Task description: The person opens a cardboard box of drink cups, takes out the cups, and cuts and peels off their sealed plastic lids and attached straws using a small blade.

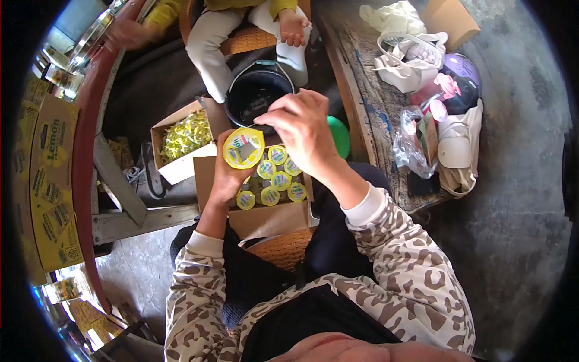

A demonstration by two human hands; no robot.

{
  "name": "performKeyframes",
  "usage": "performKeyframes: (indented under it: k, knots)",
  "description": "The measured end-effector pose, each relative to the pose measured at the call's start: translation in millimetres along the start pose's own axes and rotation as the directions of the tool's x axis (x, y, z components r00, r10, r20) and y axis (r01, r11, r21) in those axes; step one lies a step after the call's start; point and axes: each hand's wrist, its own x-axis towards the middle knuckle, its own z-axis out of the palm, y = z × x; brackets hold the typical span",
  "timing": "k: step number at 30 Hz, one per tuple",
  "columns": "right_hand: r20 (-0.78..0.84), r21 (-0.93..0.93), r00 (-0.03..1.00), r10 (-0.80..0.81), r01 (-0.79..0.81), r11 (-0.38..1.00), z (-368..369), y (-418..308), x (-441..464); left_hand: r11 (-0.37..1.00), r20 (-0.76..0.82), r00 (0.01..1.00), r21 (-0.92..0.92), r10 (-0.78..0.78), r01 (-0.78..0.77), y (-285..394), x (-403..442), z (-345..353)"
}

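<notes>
Cup lid (243,148): glossy plastic. Carton (265,223): matt cardboard. Bucket (243,90): smooth plastic.

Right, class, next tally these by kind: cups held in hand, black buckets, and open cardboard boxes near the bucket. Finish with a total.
Held cup: 1
Black bucket: 1
Open cardboard boxes: 2
Total: 4
</notes>
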Motion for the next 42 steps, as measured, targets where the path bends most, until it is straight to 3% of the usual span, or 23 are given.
performKeyframes:
  k: [12, 14, 16, 18, 20, 22, 24, 26, 27, 31, 33, 36, 39, 41, 42]
  knots:
    - [-0.146, 0.131, 0.955, 0.257, -0.238, 0.962, -17, 38, 1, 0.999, -0.053, 0.998, -0.027, -0.019, 0.018, -63, 90, -17]
    - [-0.117, 0.123, 0.945, 0.305, -0.291, 0.949, -19, 41, -3, 0.988, -0.017, 0.989, 0.049, -0.145, 0.146, -71, 108, -20]
    - [-0.102, 0.113, 0.944, 0.313, -0.301, 0.947, -21, 48, -8, 0.986, -0.039, 0.988, 0.074, -0.148, 0.151, -85, 126, -18]
    - [0.035, 0.055, 0.951, 0.306, -0.307, 0.95, -20, 55, -16, 0.95, -0.039, 0.979, 0.234, -0.202, 0.205, -108, 146, -22]
    - [0.177, -0.069, 0.939, 0.294, -0.286, 0.956, -22, 57, -24, 0.941, -0.049, 0.974, 0.253, -0.221, 0.226, -135, 160, -27]
    - [0.327, -0.152, 0.899, 0.292, -0.255, 0.955, -21, 61, -35, 0.861, -0.037, 0.962, 0.439, -0.269, 0.257, -154, 169, -30]
    - [0.393, -0.166, 0.883, 0.258, -0.208, 0.964, -20, 62, -44, 0.852, -0.019, 0.946, 0.429, -0.325, 0.301, -164, 173, -32]
    - [0.629, -0.198, 0.719, 0.295, -0.22, 0.955, -19, 60, -47, 0.615, -0.084, 0.937, 0.734, -0.339, 0.288, -158, 174, -30]
    - [0.705, -0.222, 0.647, 0.291, -0.188, 0.957, -19, 57, -47, 0.617, -0.082, 0.937, 0.732, -0.34, 0.288, -158, 175, -30]
    - [0.813, -0.157, 0.534, 0.233, -0.185, 0.97, -12, 43, -45, 0.62, -0.053, 0.926, 0.728, -0.373, 0.292, -167, 184, -35]
    - [0.823, -0.139, 0.525, 0.219, -0.187, 0.972, -9, 37, -44, 0.655, -0.023, 0.925, 0.7, -0.379, 0.286, -165, 188, -35]
    - [0.852, -0.141, 0.481, 0.207, -0.17, 0.975, -5, 31, -42, 0.594, -0.054, 0.925, 0.752, -0.376, 0.286, -172, 196, -39]
    - [0.817, -0.089, 0.552, 0.167, -0.165, 0.982, 0, 32, -47, 0.537, -0.101, 0.877, 0.756, -0.47, 0.375, -163, 199, -37]
    - [0.852, -0.12, 0.486, 0.193, -0.178, 0.977, 3, 32, -46, 0.647, -0.189, 0.846, 0.568, -0.498, 0.508, -173, 201, -39]
    - [0.854, -0.119, 0.484, 0.192, -0.177, 0.977, 3, 31, -46, 0.648, -0.191, 0.846, 0.566, -0.499, 0.51, -177, 202, -41]
